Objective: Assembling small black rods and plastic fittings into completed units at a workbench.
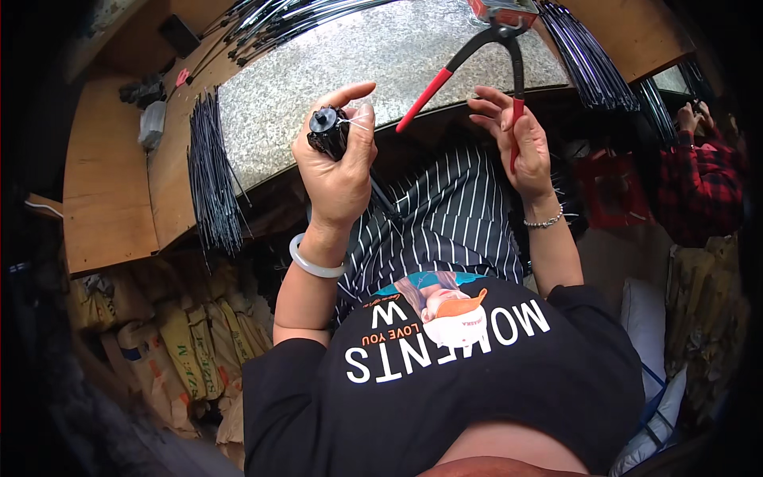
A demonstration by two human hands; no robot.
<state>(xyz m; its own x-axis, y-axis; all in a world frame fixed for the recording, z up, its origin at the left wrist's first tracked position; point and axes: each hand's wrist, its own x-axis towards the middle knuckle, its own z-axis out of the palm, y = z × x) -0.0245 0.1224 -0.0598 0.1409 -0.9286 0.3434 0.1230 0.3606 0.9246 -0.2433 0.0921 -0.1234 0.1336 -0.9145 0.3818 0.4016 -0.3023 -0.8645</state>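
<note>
My left hand (338,151) is closed around a black umbrella frame (328,131), with its round cap turned up toward me. A thin white wire or thread (355,119) sticks out from it beside my thumb. A dark shaft (387,205) runs down below that hand, over the striped apron. In my right hand (524,147) is a pair of red-handled pincers (517,75). One handle lies against my palm under the thumb, the other swings out to the left, so the handles are spread wide. The pincers' head points away, in front of a small red box (509,9).
A speckled grey tabletop (318,67) lies ahead. Bundles of thin dark rods hang over its left edge (211,175) and lie at the right (588,63). More rods (270,28) lie at the back. A person in a checked sleeve (687,175) works at the right.
</note>
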